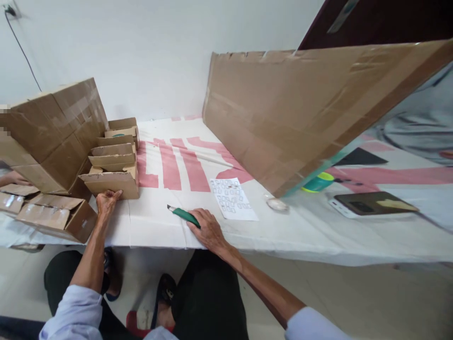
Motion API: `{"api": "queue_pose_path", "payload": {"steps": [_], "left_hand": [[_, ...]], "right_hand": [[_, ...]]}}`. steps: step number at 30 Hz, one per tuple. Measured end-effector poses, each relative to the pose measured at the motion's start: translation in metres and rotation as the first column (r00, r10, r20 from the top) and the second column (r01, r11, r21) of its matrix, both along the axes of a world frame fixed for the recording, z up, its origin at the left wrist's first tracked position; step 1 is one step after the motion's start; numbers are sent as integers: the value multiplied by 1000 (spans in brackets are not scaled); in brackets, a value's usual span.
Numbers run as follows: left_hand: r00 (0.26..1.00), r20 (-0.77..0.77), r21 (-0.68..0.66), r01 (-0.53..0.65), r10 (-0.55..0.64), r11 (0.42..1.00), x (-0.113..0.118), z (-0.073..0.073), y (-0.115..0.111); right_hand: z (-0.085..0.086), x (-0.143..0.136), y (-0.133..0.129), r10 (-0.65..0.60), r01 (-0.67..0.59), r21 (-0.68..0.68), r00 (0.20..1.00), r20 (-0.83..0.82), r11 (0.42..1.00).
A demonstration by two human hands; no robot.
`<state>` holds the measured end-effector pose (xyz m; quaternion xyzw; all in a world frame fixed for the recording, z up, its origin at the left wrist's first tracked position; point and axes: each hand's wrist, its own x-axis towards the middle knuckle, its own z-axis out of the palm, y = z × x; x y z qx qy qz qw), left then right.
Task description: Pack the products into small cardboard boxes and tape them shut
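My right hand (208, 229) is closed around a green utility knife (186, 216), which lies low over the white tablecloth. Its blade tip points left and slightly away from me. At the front of an open small cardboard box (118, 187), my left hand (107, 203) is closed, with fingers and thumb against the box's lower front edge. This box is the nearest in a row of open cardboard boxes (112, 150) that runs back towards the wall. What lies inside the near box is hidden by its raised flap.
A large cardboard panel (283, 104) leans across the right side; a big carton (60, 132) stands at left. More small boxes (56, 215) sit at the front left, near another person's hand (14, 178). A marked paper sheet (233, 200), tape roll (318, 182) and phone (371, 204) lie rightward.
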<state>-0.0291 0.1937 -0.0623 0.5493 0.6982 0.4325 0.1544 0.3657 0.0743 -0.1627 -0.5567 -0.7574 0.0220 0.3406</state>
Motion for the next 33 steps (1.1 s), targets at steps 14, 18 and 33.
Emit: {"api": "queue_pose_path", "payload": {"steps": [14, 18, 33], "left_hand": [[994, 108, -18, -5, 6, 1000, -6, -15, 0], [989, 150, -3, 12, -11, 1000, 2, -24, 16], [982, 187, 23, -36, 31, 999, 2, -34, 21]], "right_hand": [[-3, 1, 1, 5, -6, -16, 999, -51, 1000], [-3, 1, 2, -4, 3, -28, 999, -38, 1000], [-4, 1, 2, -1, 1, 7, 1000, -20, 1000]]}}
